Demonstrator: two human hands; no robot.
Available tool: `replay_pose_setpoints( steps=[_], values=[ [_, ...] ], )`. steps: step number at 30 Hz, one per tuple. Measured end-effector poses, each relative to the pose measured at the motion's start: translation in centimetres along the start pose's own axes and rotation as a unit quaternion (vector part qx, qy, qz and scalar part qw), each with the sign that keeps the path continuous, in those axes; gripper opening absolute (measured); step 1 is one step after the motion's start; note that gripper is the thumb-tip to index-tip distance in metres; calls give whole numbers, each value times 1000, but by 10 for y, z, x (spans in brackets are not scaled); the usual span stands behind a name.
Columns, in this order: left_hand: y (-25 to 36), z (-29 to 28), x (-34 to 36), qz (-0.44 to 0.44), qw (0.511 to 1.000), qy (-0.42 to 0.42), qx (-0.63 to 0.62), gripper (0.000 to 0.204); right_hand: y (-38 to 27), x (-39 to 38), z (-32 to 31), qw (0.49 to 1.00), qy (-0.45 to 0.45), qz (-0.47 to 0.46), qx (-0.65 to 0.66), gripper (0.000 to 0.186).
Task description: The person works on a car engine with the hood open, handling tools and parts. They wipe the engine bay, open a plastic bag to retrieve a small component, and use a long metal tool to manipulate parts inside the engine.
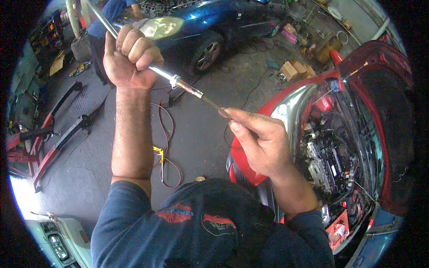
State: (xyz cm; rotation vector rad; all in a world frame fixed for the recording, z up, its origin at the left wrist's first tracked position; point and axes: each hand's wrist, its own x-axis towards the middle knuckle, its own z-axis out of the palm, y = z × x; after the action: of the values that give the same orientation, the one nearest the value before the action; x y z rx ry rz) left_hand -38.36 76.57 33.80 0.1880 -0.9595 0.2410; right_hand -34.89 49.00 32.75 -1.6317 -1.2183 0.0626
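My left hand, raised at upper left, is wrapped round a long silver metal rod that slants down to the right. Below that fist the rod carries a bright collar, then a copper-brown section ending in a short silver sleeve. A thin brownish shaft runs on from the sleeve. Its far tip is pinched between the thumb and forefinger of my right hand. Whether the shaft is fixed in the sleeve or loose cannot be made out.
A red car with its hood up and engine bay exposed stands at right. Ahead is a blue car; a person in blue is beside it. A coiled hose, red-and-grey lift arms and cardboard boxes are on the floor.
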Motion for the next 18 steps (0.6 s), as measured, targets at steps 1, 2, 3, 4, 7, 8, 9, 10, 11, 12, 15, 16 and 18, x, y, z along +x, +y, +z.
replay_pose_setpoints(
  steps=[1,2,3,4,7,8,9,10,11,12,15,16,18],
  values=[
    [-1,1,0,-11,999,4,31,45,-2,0,-1,1000,0,-1,1,22],
    [-2,1,0,-11,999,2,33,44,-3,0,-1,1000,2,-6,5,22],
    [-2,2,0,-25,998,1,51,44,-4,0,-2,1000,-8,5,-1,22],
    [-3,3,0,-31,998,10,59,42,-4,0,-3,1000,-16,9,-3,22],
    [-4,4,1,-1,999,-15,34,42,-3,-1,-2,1000,-14,-2,25,23],
    [-4,5,1,19,999,-32,11,42,-2,-2,-1,999,-2,-34,41,24],
    [-4,6,1,7,997,-64,40,43,-2,-3,-1,998,-16,-6,53,24],
    [-5,6,1,18,996,-84,39,43,-1,-3,0,998,-20,-1,65,24],
    [-5,7,1,26,994,-99,41,44,-1,-4,1,996,-17,-8,84,25],
    [-5,7,1,24,992,-111,50,46,-2,-4,3,996,-18,14,92,25],
    [-5,8,1,51,989,-134,25,48,-4,-5,6,992,-4,48,119,25],
    [-5,7,1,49,990,-133,17,49,-6,-5,5,991,-2,61,121,25],
    [-5,7,1,62,990,-117,53,49,-8,-4,4,991,3,65,115,25]
  ],
)
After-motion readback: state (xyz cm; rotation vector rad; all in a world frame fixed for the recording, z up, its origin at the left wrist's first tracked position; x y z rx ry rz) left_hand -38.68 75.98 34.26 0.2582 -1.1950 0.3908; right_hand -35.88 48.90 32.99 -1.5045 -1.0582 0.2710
